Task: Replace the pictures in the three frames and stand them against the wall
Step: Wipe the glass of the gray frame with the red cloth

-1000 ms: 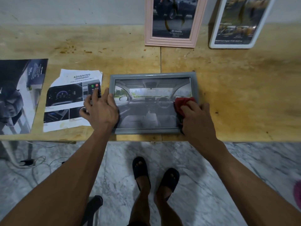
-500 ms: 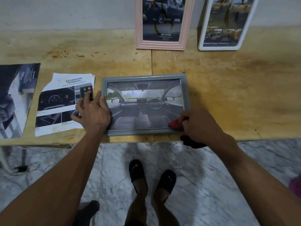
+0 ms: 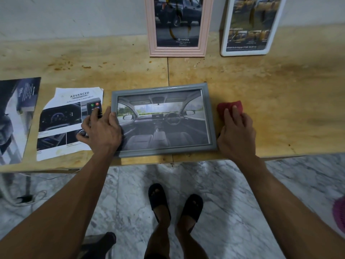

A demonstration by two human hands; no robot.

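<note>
Now that the small red cloth [image 3: 230, 109] has come off the glass, where it lay half a second ago, and sits on the stained yellow wooden tabletop [image 3: 270, 86] just right of the grey rectangular picture frame [image 3: 162, 120], the wiping looks finished. The right hand [image 3: 236, 131] rests on the cloth with fingers loosely extended over it, its heel beside the frame's right edge; whether it grips the cloth I cannot tell. The left hand [image 3: 101, 130] is spread flat, pressing on the frame's left edge as it did a second ago, its fingers reaching over a torn printed sheet headed ADVANCED [image 3: 61, 126]. The grey frame lies face up near the table's front edge, showing a car-interior picture. With 2 frames, the pink frame [image 3: 203, 27] and the white frame [image 3: 276, 15], already leaning on the pale wall [image 3: 74, 17], this is the 3rd, and standing it up appears to be what remains. Another dark printed sheet [image 3: 16, 116] lies at far left. Below is marbled grey floor [image 3: 233, 193], the person's sandalled feet and a cable.
</note>
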